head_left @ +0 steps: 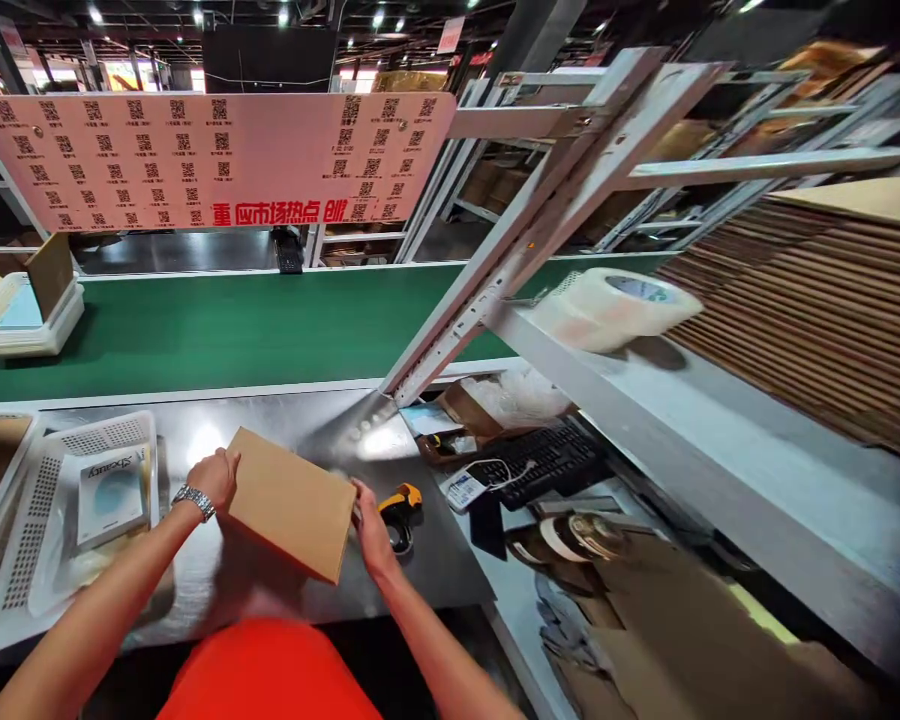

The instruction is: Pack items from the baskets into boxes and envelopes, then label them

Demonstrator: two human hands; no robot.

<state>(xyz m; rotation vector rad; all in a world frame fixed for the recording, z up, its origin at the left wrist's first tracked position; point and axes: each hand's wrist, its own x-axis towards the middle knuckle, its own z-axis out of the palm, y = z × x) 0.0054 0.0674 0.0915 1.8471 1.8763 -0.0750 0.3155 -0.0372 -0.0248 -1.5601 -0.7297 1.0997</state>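
Between my two hands is a brown cardboard box [292,505], held tilted over the metal bench [262,605]. My left hand [216,480] grips its left end; a silver watch is on that wrist. At the box's right end, my right hand [373,530] closes on the edge, its fingertips partly hidden behind the cardboard. Just beyond the right hand lies a yellow and black tape dispenser [401,510]. Left of my left hand stands a white perforated basket [26,570] holding a white box with a pale blue design [111,498].
A green conveyor belt [270,325] runs behind the bench, with a white tray [64,325] on it at left. A slanted metal post [487,290] rises at centre right. The right shelf holds tape rolls [607,305] and stacked cardboard [802,310]; below is a keyboard [555,460].
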